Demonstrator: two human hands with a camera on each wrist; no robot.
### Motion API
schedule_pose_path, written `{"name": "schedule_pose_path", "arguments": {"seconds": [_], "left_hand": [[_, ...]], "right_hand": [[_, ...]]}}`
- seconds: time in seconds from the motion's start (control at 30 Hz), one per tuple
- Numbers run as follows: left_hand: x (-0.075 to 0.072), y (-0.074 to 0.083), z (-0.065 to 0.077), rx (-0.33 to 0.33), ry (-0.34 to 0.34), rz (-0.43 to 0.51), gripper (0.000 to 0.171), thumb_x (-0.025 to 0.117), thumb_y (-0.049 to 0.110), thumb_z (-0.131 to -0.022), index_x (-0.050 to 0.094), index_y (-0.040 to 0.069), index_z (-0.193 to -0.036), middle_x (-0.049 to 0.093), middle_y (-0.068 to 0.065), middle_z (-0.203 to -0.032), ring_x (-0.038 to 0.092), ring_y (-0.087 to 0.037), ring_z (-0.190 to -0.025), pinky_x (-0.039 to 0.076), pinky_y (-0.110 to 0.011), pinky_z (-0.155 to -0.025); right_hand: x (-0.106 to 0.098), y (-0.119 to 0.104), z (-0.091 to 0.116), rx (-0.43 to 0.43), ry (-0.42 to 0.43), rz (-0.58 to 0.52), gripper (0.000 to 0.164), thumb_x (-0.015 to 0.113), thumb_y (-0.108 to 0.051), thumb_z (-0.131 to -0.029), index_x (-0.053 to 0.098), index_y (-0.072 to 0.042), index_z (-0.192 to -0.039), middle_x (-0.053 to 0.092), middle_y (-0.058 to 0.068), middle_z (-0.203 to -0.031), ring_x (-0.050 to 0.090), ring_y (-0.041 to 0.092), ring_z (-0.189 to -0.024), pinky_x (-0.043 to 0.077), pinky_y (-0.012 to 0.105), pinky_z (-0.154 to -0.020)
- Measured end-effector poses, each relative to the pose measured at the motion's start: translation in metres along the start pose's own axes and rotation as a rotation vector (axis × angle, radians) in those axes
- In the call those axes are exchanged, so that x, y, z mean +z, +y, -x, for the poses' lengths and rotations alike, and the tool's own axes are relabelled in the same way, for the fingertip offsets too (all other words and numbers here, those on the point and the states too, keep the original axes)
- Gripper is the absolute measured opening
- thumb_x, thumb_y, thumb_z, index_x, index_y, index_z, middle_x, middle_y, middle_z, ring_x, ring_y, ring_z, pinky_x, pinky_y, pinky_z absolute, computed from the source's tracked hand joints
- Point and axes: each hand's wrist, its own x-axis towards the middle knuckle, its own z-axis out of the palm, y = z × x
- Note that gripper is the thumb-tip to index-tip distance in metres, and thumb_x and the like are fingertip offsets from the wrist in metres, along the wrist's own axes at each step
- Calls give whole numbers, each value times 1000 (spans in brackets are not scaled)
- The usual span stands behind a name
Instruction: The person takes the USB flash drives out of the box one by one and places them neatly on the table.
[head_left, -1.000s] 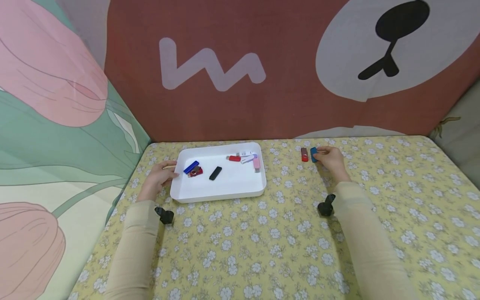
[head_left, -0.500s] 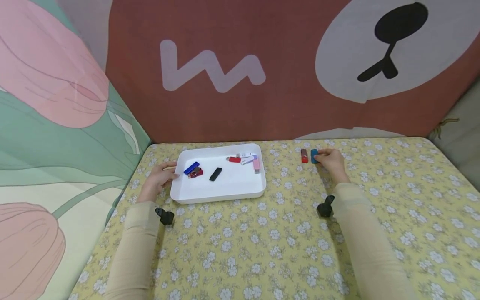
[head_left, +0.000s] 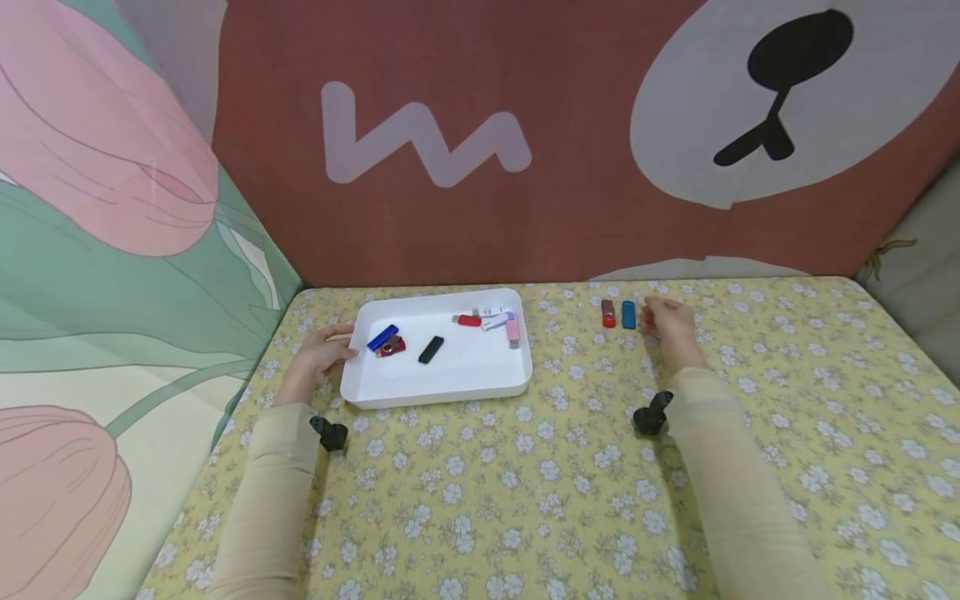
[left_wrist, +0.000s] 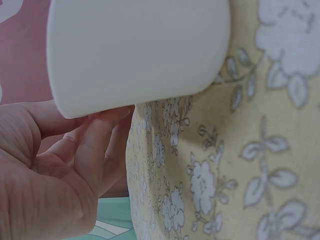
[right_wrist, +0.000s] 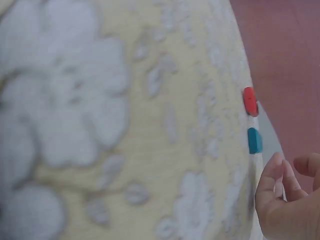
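The right hand (head_left: 670,327) is drawing away, thumb and fingers apart, leaving the blue stick (head_left: 628,315) lying beside the red stick (head_left: 608,314), near the table's (head_left: 480,483) back edge, seemingly placed; the left hand's (head_left: 318,357) relaxed fingers are touching the tray's (head_left: 435,399) left edge.

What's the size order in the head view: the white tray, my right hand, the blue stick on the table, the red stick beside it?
1. White tray
2. Right hand
3. Blue stick and red stick: too alike to rank
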Motion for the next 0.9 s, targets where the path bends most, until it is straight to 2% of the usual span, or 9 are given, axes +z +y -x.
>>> {"name": "schedule_pose_path", "arguments": {"seconds": [0.1, 0.23, 0.33, 0.47, 0.57, 0.67, 0.73, 0.8, 0.9], "left_hand": [[0, 0, 0, 4, -2, 2, 58, 51, 2, -95, 32, 9, -149, 37, -19, -151, 56, -21, -114, 49, -18, -64], [0, 0, 2, 8, -6, 2, 59, 51, 1, -95, 31, 8, -150, 37, -19, -151, 59, -11, -94, 49, -19, -64], [0, 1, 2, 5, -7, 3, 59, 51, 2, -95, 31, 8, -149, 37, -19, -150, 58, -6, -86, 49, -19, -64], [0, 0, 1, 6, -8, 1, 58, 51, 2, -95, 32, 8, -149, 38, -19, -150, 58, -6, -84, 48, -19, -64], [0, 0, 1, 22, -13, 0, 58, 51, 2, -95, 32, 7, -149, 38, -20, -150, 60, -11, -92, 49, -19, -66], [0, 0, 2, 48, -29, 5, 59, 50, 0, -95, 30, 6, -149, 37, -20, -151, 59, -20, -110, 50, -18, -69], [0, -1, 2, 61, -37, 6, 59, 50, 0, -94, 29, 5, -150, 36, -20, -151, 57, -22, -116, 51, -18, -71], [0, -1, 2, 57, -31, 7, 59, 50, 0, -94, 30, 5, -149, 37, -20, -151, 60, -19, -109, 51, -18, -70], [-1, -1, 2, 34, -15, 3, 59, 52, 0, -94, 32, 6, -149, 38, -19, -150, 61, -7, -89, 51, -18, -67]], "right_hand": [[1, -5, 1, 12, -46, -45, 54, 40, -32, -101, 34, -5, -147, 51, -2, -103, 53, 2, -84, 49, 12, -73], [9, -12, 3, -30, -126, -12, 56, 39, -32, -101, 31, -4, -149, 49, -3, -105, 53, 3, -90, 49, 10, -76], [22, -18, 5, -66, -171, 13, 53, 39, -28, -102, 33, -3, -148, 49, -2, -105, 53, 3, -90, 50, 12, -78], [45, -26, 12, -117, -220, 102, 49, 39, -24, -102, 37, -3, -146, 50, 2, -117, 54, 4, -94, 50, 23, -94], [66, -31, 21, -150, -255, 137, 46, 42, -21, -101, 41, -4, -144, 49, 6, -126, 54, 10, -101, 45, 35, -104], [87, -34, 29, -177, -307, 116, 44, 45, -16, -99, 45, -2, -141, 51, 7, -122, 55, 17, -102, 44, 41, -106], [100, -36, 34, -199, -335, 114, 42, 47, -14, -98, 48, 0, -138, 52, 7, -114, 56, 21, -101, 45, 43, -104], [113, -36, 39, -228, -367, 136, 40, 48, -13, -98, 50, 0, -135, 54, 7, -111, 58, 22, -99, 47, 43, -102], [132, -36, 47, -260, -407, 182, 38, 48, -13, -98, 53, 1, -133, 57, 12, -112, 59, 25, -100, 49, 44, -99]]}}
